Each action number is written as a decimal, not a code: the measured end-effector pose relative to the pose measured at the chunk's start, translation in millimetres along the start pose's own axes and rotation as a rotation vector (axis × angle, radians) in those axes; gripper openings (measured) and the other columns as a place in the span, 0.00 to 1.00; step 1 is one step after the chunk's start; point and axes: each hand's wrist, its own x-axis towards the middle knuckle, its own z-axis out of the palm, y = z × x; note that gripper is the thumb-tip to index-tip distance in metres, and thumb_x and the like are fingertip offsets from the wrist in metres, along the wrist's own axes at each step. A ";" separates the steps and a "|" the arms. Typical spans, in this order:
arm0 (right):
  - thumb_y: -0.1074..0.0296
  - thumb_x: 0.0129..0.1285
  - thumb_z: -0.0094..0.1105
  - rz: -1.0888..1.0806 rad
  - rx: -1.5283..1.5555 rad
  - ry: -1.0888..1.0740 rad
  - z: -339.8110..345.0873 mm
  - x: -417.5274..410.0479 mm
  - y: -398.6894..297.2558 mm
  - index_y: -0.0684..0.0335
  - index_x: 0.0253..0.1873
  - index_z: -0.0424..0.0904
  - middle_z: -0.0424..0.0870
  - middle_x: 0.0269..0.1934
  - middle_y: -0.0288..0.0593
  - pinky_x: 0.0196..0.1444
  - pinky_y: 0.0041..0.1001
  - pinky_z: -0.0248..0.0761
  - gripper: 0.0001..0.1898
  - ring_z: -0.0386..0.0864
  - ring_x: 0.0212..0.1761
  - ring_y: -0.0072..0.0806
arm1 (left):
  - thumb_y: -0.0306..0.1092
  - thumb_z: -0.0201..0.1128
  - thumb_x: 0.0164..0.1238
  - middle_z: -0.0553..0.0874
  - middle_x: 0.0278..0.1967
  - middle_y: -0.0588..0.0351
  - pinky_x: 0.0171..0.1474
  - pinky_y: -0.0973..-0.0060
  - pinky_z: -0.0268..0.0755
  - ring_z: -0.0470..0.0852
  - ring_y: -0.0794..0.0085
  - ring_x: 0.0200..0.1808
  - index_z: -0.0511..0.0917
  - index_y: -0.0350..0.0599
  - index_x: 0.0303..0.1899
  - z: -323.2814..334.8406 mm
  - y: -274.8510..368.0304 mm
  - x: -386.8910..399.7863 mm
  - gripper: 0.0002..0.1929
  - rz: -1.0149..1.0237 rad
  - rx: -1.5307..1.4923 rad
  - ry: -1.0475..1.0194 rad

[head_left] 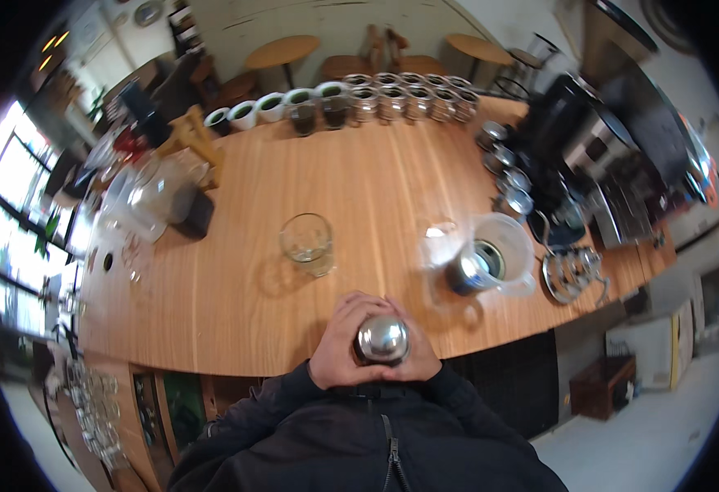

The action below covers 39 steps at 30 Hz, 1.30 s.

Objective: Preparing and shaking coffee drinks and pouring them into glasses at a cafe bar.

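A shiny metal vessel with a domed top (383,339), perhaps a shaker, stands between both hands close to the body. My left hand (342,344) wraps its left side, and my right hand (422,347) wraps its right side; the fingers meet on its far side. Its lower part is hidden. Beyond the hands, slightly left, an empty clear glass (306,240) rests on the wooden counter (242,289). To the right are a translucent plastic pitcher (519,255) and, overlapping it in view, an opened metal can (471,275).
Cups with dark green contents (301,111) and rows of metal-rimmed jars (391,101) line the far edge. A black coffee machine (571,132) and a metal rack (571,273) stand right. Plastic containers (150,200) and a dark box (193,215) sit left.
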 end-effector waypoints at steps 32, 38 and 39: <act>0.66 0.36 0.83 -0.013 0.028 -0.421 91.4 40.1 -46.7 0.68 0.65 0.75 0.82 0.57 0.54 0.66 0.39 0.73 0.45 0.82 0.61 0.48 | 0.35 0.70 0.47 0.92 0.46 0.49 0.71 0.47 0.69 0.90 0.53 0.55 0.87 0.40 0.43 -98.7 31.3 -61.6 0.19 -0.018 -0.198 -0.163; 0.64 0.40 0.87 -0.190 -0.131 0.002 87.0 38.2 -25.0 0.65 0.66 0.74 0.79 0.58 0.52 0.66 0.41 0.73 0.45 0.79 0.62 0.49 | 0.33 0.65 0.54 0.90 0.39 0.42 0.60 0.55 0.78 0.91 0.51 0.47 0.85 0.32 0.44 -100.5 9.5 -60.4 0.17 -0.074 -0.303 0.319; 0.64 0.39 0.88 -0.231 -0.177 0.094 80.8 37.7 -15.6 0.64 0.66 0.75 0.78 0.58 0.51 0.66 0.40 0.73 0.45 0.78 0.62 0.49 | 0.32 0.63 0.56 0.89 0.39 0.40 0.57 0.57 0.80 0.91 0.50 0.47 0.85 0.30 0.43 -106.2 6.0 -56.7 0.17 -0.032 -0.296 0.454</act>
